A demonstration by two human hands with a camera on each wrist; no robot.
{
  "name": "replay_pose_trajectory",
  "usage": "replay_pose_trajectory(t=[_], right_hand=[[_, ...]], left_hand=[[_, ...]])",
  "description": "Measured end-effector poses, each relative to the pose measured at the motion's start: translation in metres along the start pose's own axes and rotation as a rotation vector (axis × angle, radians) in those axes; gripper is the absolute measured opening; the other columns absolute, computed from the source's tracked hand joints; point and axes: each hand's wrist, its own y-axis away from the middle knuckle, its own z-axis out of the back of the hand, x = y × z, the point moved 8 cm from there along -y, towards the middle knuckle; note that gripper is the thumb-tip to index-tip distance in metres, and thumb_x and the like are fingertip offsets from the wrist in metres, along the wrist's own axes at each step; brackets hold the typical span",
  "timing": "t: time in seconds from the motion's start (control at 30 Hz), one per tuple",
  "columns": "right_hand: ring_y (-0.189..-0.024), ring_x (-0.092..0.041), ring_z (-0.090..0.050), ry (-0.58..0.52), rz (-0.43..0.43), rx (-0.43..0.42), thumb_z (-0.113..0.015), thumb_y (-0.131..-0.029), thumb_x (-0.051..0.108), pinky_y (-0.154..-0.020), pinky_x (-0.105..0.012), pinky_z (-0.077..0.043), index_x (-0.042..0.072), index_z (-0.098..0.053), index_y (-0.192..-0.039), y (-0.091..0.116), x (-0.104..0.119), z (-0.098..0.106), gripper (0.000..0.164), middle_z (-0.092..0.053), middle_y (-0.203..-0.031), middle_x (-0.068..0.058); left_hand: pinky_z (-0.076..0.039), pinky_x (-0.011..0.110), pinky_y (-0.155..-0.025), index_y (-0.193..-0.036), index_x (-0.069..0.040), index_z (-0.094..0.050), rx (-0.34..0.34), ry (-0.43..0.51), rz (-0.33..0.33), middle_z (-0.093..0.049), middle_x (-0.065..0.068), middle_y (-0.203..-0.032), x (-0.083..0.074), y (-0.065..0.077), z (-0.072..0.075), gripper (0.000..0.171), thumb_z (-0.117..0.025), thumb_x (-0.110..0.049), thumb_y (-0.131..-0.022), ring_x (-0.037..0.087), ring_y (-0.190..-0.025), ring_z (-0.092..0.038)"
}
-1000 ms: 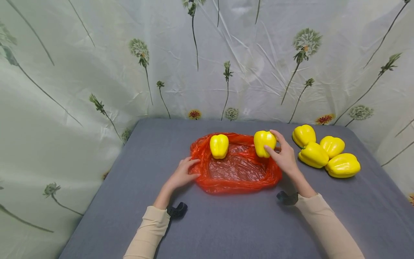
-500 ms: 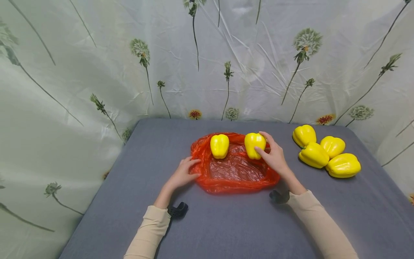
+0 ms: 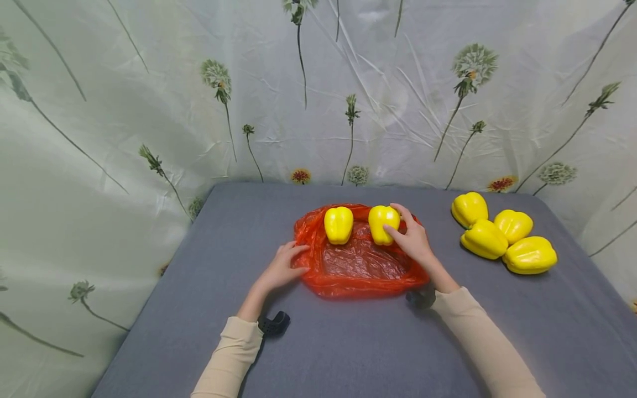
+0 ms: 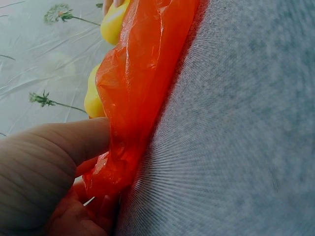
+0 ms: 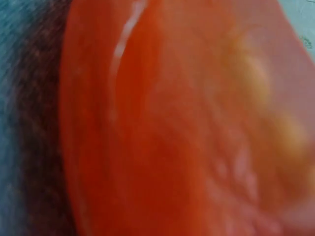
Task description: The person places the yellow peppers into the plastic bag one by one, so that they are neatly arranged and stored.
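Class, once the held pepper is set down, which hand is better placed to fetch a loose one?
Probably the right hand: it is nearer the loose yellow peppers, though it grips another pepper. The left hand, farther away, pinches the red bag.

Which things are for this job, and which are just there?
For the job:
red bag, pinched by the left hand
yellow pepper in the right hand
second pepper in the bag
probably the other four peppers

Just there:
flowery curtain
grey table cover

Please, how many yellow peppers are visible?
6: one pepper inside the red bag, another pepper in the right grip at the bag's opening, four peppers grouped right of the bag.
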Motion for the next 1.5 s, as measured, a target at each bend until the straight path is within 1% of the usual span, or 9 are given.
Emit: replay_pose_trajectory(t=[0.13,0.3,0.47,0.67,0.83,1.0,1.23,1.5], right_hand=[[-0.104,-0.038,-0.059,-0.033,-0.012,0.019,-0.059,-0.091,0.030,-0.082,-0.047,-0.051,0.018,-0.032,-0.143,-0.001,0.000,-0.005,0.060,-0.052,-0.128,-0.024],[-0.110,-0.040,-0.058,-0.086,-0.038,0.056,-0.058,-0.092,0.028,-0.086,-0.050,-0.051,0.016,-0.030,-0.144,-0.004,-0.002,-0.014,0.061,-0.049,-0.131,-0.025],[-0.116,-0.040,-0.054,-0.097,-0.060,0.080,-0.057,-0.092,0.030,-0.089,-0.051,-0.050,0.018,-0.029,-0.144,-0.007,-0.004,-0.021,0.061,-0.048,-0.132,-0.024],[-0.118,-0.041,-0.053,-0.104,-0.075,0.091,-0.056,-0.093,0.028,-0.092,-0.051,-0.049,0.017,-0.027,-0.145,-0.009,-0.005,-0.026,0.061,-0.045,-0.135,-0.024],[-0.117,-0.041,-0.054,-0.111,-0.084,0.095,-0.056,-0.093,0.027,-0.091,-0.051,-0.049,0.017,-0.027,-0.145,-0.010,-0.003,-0.029,0.061,-0.046,-0.135,-0.025],[-0.116,-0.040,-0.055,-0.103,-0.095,0.103,-0.055,-0.093,0.029,-0.092,-0.051,-0.049,0.018,-0.027,-0.145,-0.011,0.000,-0.032,0.060,-0.046,-0.136,-0.024],[-0.116,-0.039,-0.054,-0.104,-0.088,0.132,-0.053,-0.094,0.032,-0.091,-0.049,-0.049,0.017,-0.024,-0.147,-0.010,0.001,-0.035,0.062,-0.042,-0.140,-0.022],[-0.123,-0.039,-0.048,-0.086,-0.103,0.174,-0.051,-0.095,0.036,-0.100,-0.053,-0.043,0.016,-0.019,-0.149,-0.011,-0.001,-0.040,0.066,-0.034,-0.148,-0.020]], left_hand=[[-0.033,0.057,-0.106,-0.131,-0.005,-0.052,0.005,0.007,0.006,-0.038,0.022,-0.144,0.001,0.000,-0.001,0.053,-0.068,-0.016,-0.082,0.039,-0.130,-0.033],[-0.034,0.058,-0.105,-0.130,-0.005,-0.053,-0.005,0.000,-0.007,-0.039,0.023,-0.143,0.001,-0.001,-0.001,0.052,-0.068,-0.014,-0.081,0.040,-0.129,-0.034],[-0.034,0.058,-0.104,-0.130,-0.004,-0.053,-0.007,0.002,-0.009,-0.039,0.023,-0.142,0.001,0.000,-0.001,0.052,-0.069,-0.014,-0.081,0.040,-0.129,-0.034],[-0.034,0.057,-0.105,-0.131,-0.005,-0.053,0.003,0.006,-0.001,-0.038,0.023,-0.143,0.001,0.000,-0.001,0.053,-0.068,-0.014,-0.081,0.039,-0.129,-0.033],[-0.033,0.058,-0.105,-0.131,-0.005,-0.052,0.007,0.004,0.005,-0.037,0.023,-0.144,0.001,0.001,-0.001,0.052,-0.068,-0.014,-0.082,0.040,-0.131,-0.032],[-0.033,0.057,-0.106,-0.131,-0.006,-0.052,0.011,0.007,0.014,-0.037,0.022,-0.144,0.001,0.001,-0.001,0.052,-0.068,-0.015,-0.082,0.039,-0.131,-0.032],[-0.032,0.057,-0.107,-0.132,-0.006,-0.052,0.011,0.010,0.020,-0.037,0.021,-0.145,0.000,0.001,-0.001,0.053,-0.068,-0.015,-0.083,0.038,-0.132,-0.032],[-0.033,0.056,-0.106,-0.131,-0.004,-0.053,0.000,0.000,0.005,-0.039,0.021,-0.143,0.000,-0.001,0.000,0.052,-0.068,-0.015,-0.082,0.039,-0.130,-0.033]])
